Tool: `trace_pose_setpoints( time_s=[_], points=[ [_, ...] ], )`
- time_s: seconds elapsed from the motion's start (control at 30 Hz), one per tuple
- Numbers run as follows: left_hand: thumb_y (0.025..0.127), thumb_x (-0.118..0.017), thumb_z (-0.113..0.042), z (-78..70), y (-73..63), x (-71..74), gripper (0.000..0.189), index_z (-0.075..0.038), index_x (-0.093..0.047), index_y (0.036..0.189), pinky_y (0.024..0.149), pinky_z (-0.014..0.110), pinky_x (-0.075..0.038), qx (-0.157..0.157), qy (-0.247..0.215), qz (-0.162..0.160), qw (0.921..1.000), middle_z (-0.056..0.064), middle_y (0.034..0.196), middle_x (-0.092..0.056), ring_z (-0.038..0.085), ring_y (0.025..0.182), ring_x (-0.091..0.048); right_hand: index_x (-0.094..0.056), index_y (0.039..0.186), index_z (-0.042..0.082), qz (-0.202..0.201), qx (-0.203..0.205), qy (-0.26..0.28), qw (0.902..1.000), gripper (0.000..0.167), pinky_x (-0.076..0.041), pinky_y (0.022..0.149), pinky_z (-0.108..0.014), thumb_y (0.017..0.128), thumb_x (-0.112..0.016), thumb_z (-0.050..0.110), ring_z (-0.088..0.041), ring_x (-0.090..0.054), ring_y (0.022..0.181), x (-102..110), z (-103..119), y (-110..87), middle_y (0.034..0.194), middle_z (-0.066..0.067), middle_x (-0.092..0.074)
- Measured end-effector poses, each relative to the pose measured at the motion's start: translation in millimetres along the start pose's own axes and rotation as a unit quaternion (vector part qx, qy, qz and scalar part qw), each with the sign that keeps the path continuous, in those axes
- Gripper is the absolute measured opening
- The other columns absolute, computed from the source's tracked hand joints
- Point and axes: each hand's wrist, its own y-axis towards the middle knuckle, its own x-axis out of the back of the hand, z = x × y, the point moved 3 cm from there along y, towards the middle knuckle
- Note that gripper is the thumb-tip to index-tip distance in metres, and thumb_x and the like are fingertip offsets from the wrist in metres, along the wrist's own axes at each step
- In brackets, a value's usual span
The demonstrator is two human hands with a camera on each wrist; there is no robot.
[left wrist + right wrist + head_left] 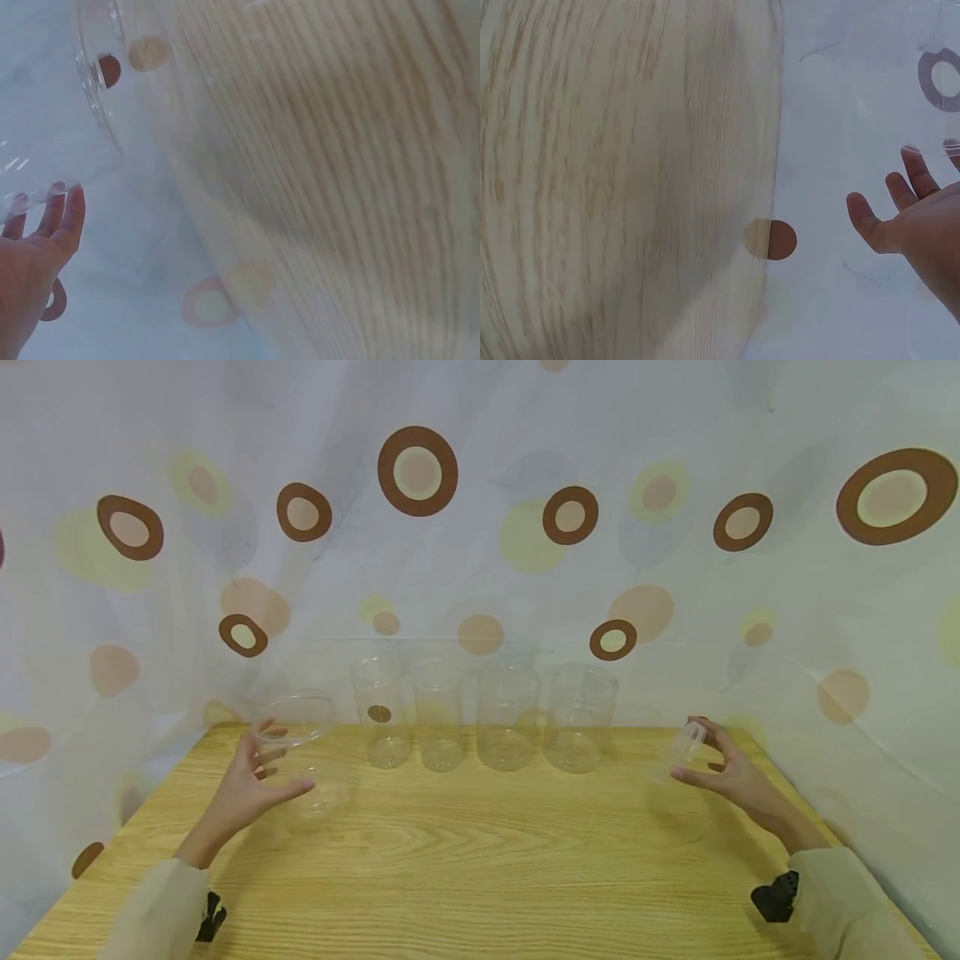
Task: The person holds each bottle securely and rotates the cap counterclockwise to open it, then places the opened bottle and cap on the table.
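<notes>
My left hand (243,785) grips a large clear cylindrical jar (303,722) at the table's left side, thumb on the near side and fingers behind. In the left wrist view, fingertips (73,196) touch the wall of the clear jar (45,127). On the right, my right hand (738,777) holds a smaller clear container (686,745), tilted, between thumb and fingers. Its ridged end lies near the fingertips; its outline is faint against the table. The right wrist view shows the right hand (922,214) with only part of the clear container near its fingers.
Several clear cylinders, among them a narrow one (387,727) and a wide one (581,718), stand upright in a row along the back of the wooden table (465,868). Behind them hangs a white curtain (480,568) with brown and yellow circles.
</notes>
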Motion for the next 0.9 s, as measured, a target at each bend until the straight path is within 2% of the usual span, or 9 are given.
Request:
trace_pose_setpoints(
  time_s=[0.17,0.23,0.4,0.53,0.63,0.9],
  points=[
    [0.075,-0.075,-0.013,7.4,-1.4,9.8,0.096,-0.015,-0.009,0.144,0.09,0.059,-0.035,0.008,-0.003,-0.009,0.9999,0.02,0.138,-0.027,0.046,0.119,-0.038,-0.001,0.148,0.022,0.0,-0.022,-0.029,0.9993,0.087,-0.013,0.092,-0.071,0.086,-0.063,0.023,-0.049,-0.009,0.13,8,-8,-3.9,0.145,-0.028,-0.01],
    [0.076,-0.074,-0.013,10.1,-1.8,13.1,0.094,-0.013,-0.009,0.143,0.09,0.061,-0.033,0.013,-0.008,-0.01,0.9998,0.02,0.139,-0.025,0.048,0.12,-0.037,0.0,0.148,0.017,0.005,-0.03,-0.05,0.9983,0.09,-0.017,0.089,-0.072,0.086,-0.064,0.025,-0.051,-0.009,0.129,10,-11,-5.2,0.144,-0.03,-0.009],
    [0.077,-0.073,-0.013,16.6,-4.2,20.1,0.093,-0.012,-0.008,0.143,0.09,0.065,-0.031,0.033,-0.016,-0.018,0.9992,0.022,0.14,-0.022,0.052,0.121,-0.034,-0.005,0.146,0.005,0.004,-0.016,-0.123,0.9923,0.093,-0.031,0.08,-0.069,0.081,-0.069,0.026,-0.053,-0.019,0.124,13,-18,-5.7,0.138,-0.034,-0.018],
    [0.078,-0.073,-0.013,20.3,-7.3,24.5,0.099,-0.02,-0.001,0.145,0.091,0.066,-0.028,0.042,-0.018,-0.02,0.9987,0.023,0.141,-0.019,0.053,0.122,-0.03,-0.016,0.141,-0.003,-0.006,0.002,-0.168,0.9858,0.091,-0.033,0.08,-0.066,0.076,-0.073,0.025,-0.051,-0.028,0.118,13,-20,-5.5,0.13,-0.036,-0.028],
    [0.078,-0.072,-0.013,22.5,-8.7,26.2,0.101,-0.022,0.002,0.145,0.091,0.067,-0.027,0.045,-0.018,-0.019,0.9986,0.025,0.142,-0.019,0.052,0.122,-0.029,-0.022,0.138,-0.005,-0.006,0.007,-0.198,0.9801,0.088,-0.032,0.079,-0.066,0.074,-0.075,0.027,-0.051,-0.031,0.113,13,-21,-5.0,0.125,-0.036,-0.033],
    [0.078,-0.072,-0.015,27.8,-10.2,28.0,0.101,-0.018,0.004,0.144,0.091,0.068,-0.027,0.061,-0.014,-0.018,0.9979,0.026,0.142,-0.017,0.055,0.123,-0.027,-0.027,0.138,-0.002,0.011,-0.006,-0.247,0.9689,0.088,-0.026,0.076,-0.07,0.074,-0.073,0.035,-0.059,-0.021,0.112,9,-21,-6.5,0.122,-0.038,-0.035]
  ],
)
